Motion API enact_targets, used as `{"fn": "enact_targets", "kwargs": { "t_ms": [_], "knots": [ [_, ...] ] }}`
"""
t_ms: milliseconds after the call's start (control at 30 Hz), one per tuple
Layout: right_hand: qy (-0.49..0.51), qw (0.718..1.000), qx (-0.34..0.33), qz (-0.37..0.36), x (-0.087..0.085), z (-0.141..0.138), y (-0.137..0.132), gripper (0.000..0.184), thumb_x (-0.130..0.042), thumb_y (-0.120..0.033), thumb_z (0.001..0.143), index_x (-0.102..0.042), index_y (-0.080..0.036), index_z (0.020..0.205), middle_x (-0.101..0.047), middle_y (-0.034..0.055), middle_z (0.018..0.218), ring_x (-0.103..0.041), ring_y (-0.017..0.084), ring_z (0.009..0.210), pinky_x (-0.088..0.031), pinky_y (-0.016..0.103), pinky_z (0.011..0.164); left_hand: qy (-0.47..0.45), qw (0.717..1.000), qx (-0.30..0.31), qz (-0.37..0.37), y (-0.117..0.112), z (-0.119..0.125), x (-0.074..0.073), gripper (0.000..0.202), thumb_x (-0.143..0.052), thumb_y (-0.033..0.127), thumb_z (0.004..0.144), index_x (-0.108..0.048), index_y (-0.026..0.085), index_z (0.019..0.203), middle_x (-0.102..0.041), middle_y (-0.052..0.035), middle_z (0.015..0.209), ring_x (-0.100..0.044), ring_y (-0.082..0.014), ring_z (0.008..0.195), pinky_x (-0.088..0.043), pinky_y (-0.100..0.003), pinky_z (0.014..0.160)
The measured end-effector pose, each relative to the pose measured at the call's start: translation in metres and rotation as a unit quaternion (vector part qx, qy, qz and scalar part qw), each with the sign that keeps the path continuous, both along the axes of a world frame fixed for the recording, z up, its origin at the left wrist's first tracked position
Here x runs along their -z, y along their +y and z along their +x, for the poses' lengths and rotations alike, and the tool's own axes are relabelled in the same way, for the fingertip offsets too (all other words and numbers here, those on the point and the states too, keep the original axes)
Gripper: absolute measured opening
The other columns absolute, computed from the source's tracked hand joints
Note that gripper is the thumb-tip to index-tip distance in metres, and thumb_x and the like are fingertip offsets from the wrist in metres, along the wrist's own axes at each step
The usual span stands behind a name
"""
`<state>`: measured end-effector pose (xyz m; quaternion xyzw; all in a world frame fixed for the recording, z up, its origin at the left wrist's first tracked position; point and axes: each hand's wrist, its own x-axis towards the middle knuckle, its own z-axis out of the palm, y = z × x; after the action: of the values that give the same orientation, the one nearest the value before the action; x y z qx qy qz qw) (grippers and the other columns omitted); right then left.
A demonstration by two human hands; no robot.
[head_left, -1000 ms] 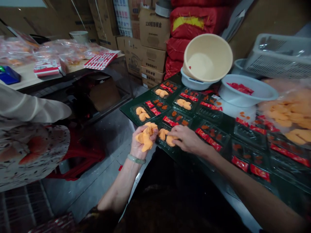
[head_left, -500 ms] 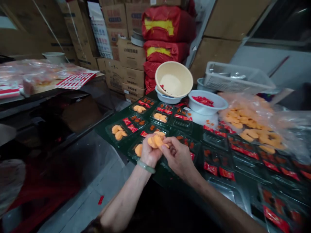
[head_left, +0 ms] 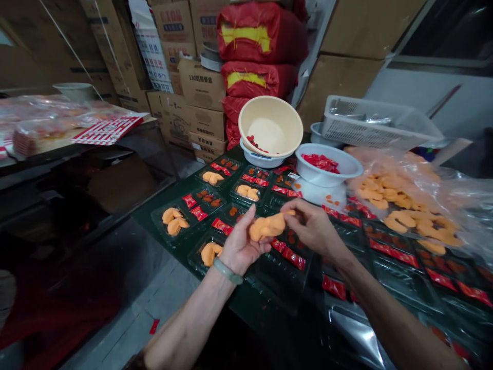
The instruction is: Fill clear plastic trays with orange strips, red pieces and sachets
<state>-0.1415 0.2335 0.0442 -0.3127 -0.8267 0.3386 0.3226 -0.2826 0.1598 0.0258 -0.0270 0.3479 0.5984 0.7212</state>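
Observation:
Between my hands is a small bunch of orange, curved, puffy pieces. My left hand, with a pale green bangle at the wrist, cradles them on its fingers, thumb raised. With thumb and fingertips, my right hand pinches the upper right end of the bunch. Below and around lie clear trays on the green table. A tray with similar orange pieces is just left of my left wrist. Another tray farther left holds orange pieces. Red packets lie in a tray below my hands.
A white bowl of red packets and a tilted cream basin stand at the back. An open plastic bag with orange pieces lies right, near a white basket. Boxes and red sacks are stacked behind.
My hands have drawn slightly apart, the right one moving right and up. The left hand has opened its thumb upward, and the orange pieces show more clearly. The view has shifted slightly.

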Motion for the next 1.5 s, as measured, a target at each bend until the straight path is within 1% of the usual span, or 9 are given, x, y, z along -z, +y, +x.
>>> {"fn": "enact_targets", "kwargs": {
  "t_ms": [100, 233, 500, 733, 900, 1067, 1233, 1333, 1500],
  "knots": [
    [-0.040, 0.982, -0.021, 0.183, -0.001, 0.000, -0.010, 0.013, -0.044, -0.013, 0.081, -0.056, -0.017, 0.082, -0.058, 0.0065, 0.083, -0.056, 0.015, 0.074, -0.048, 0.029, 0.068, 0.025, 0.999, 0.030, 0.007, -0.001, 0.000, 0.004, 0.026, -0.057, 0.037, 0.080, -0.055, 0.011, 0.079, -0.062, -0.0076, 0.069, -0.057, -0.0139, 0.048, -0.045, -0.022, 0.038],
    [-0.007, 0.970, -0.028, 0.243, 0.003, 0.002, -0.018, 0.016, -0.042, -0.010, 0.084, -0.056, -0.016, 0.086, -0.059, 0.0076, 0.086, -0.057, 0.016, 0.080, -0.048, 0.028, 0.071, 0.041, 0.998, -0.006, 0.043, -0.004, 0.010, 0.008, 0.018, -0.059, 0.003, 0.070, -0.049, 0.014, 0.079, -0.061, -0.0030, 0.073, -0.062, -0.0137, 0.060, -0.051, -0.023, 0.053],
    [0.118, 0.988, 0.089, 0.053, 0.020, -0.004, 0.009, 0.008, -0.050, -0.016, 0.078, -0.058, -0.018, 0.080, -0.062, 0.0026, 0.079, -0.057, 0.012, 0.064, -0.047, 0.025, 0.059, 0.087, 0.996, -0.007, 0.034, -0.006, 0.013, 0.006, 0.038, -0.061, -0.006, 0.050, -0.043, 0.017, 0.075, -0.061, -0.0001, 0.071, -0.061, -0.0121, 0.059, -0.047, -0.019, 0.053],
    [0.201, 0.971, 0.121, -0.033, 0.040, -0.008, 0.092, 0.006, -0.053, -0.018, 0.069, -0.057, -0.019, 0.073, -0.063, 0.0035, 0.080, -0.058, 0.013, 0.067, -0.047, 0.026, 0.062, 0.131, 0.986, 0.018, 0.097, -0.025, -0.004, 0.013, 0.039, -0.064, -0.004, 0.045, -0.046, 0.017, 0.071, -0.059, 0.0029, 0.063, -0.052, -0.0065, 0.048, -0.037, -0.015, 0.043],
    [0.011, 0.990, 0.140, 0.004, 0.075, -0.028, 0.135, 0.014, -0.040, -0.013, 0.069, -0.054, -0.018, 0.072, -0.064, 0.0041, 0.078, -0.058, 0.013, 0.066, -0.046, 0.026, 0.060, 0.107, 0.989, -0.029, 0.097, -0.029, -0.008, 0.009, 0.042, -0.065, -0.004, 0.046, -0.053, 0.017, 0.080, -0.056, 0.0044, 0.063, -0.053, -0.0067, 0.052, -0.043, -0.017, 0.050],
    [-0.104, 0.977, 0.166, 0.085, 0.095, -0.041, 0.129, 0.016, -0.044, -0.010, 0.068, -0.059, -0.016, 0.067, -0.064, 0.0101, 0.080, -0.051, 0.023, 0.087, -0.038, 0.037, 0.077, 0.082, 0.990, -0.097, 0.061, -0.022, -0.012, 0.007, 0.044, -0.064, -0.007, 0.046, -0.053, 0.017, 0.081, -0.061, 0.0026, 0.072, -0.061, -0.0101, 0.064, -0.050, -0.020, 0.060],
    [-0.389, 0.880, 0.098, 0.254, 0.084, -0.028, 0.115, 0.020, -0.047, -0.011, 0.074, -0.067, -0.014, 0.077, -0.062, 0.0135, 0.090, -0.041, 0.027, 0.094, -0.028, 0.040, 0.079, 0.098, 0.985, -0.119, 0.081, -0.015, -0.010, 0.008, 0.036, -0.063, -0.008, 0.052, -0.050, 0.016, 0.075, -0.059, 0.0028, 0.067, -0.060, -0.0084, 0.059, -0.050, -0.017, 0.057],
    [-0.434, 0.858, 0.063, 0.266, 0.077, -0.025, 0.107, 0.024, -0.045, -0.010, 0.077, -0.069, -0.013, 0.081, -0.060, 0.0149, 0.096, -0.042, 0.028, 0.098, -0.029, 0.040, 0.080, 0.092, 0.984, -0.133, 0.079, -0.011, -0.006, 0.007, 0.040, -0.062, -0.010, 0.051, -0.046, 0.017, 0.075, -0.059, 0.0035, 0.065, -0.060, -0.0096, 0.060, -0.051, -0.020, 0.060],
    [-0.221, 0.966, 0.112, 0.069, 0.048, -0.023, 0.060, 0.024, -0.041, -0.021, 0.084, -0.060, -0.013, 0.098, -0.062, 0.0123, 0.093, -0.054, 0.022, 0.086, -0.040, 0.036, 0.075, 0.122, 0.976, -0.162, 0.079, -0.009, 0.001, 0.007, 0.045, -0.065, -0.008, 0.051, -0.042, 0.018, 0.078, -0.061, 0.0025, 0.070, -0.061, -0.0108, 0.063, -0.050, -0.021, 0.059]
  ]
}}
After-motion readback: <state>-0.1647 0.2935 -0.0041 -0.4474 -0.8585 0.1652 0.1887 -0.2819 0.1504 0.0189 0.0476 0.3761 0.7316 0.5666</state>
